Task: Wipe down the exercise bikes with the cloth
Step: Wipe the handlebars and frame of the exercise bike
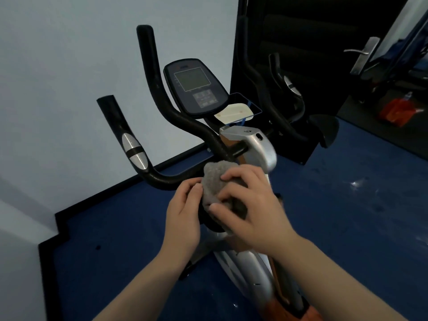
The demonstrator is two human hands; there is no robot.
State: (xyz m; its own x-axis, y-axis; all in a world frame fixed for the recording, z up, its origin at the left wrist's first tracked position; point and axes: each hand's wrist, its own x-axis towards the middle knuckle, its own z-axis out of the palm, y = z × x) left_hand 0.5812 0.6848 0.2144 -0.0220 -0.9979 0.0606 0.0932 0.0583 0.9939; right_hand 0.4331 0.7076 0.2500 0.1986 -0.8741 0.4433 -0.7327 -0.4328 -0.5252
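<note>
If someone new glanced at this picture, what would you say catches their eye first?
Probably the two hands low in the middle, the left hand and right hand both gripping a grey cloth against the bike's handlebar. Next, the dark console above, framed by the upright black grips.

Pale wall point(58, 66); blue floor point(347, 205); dark door point(324, 31) with metal handle point(361, 52).
</note>
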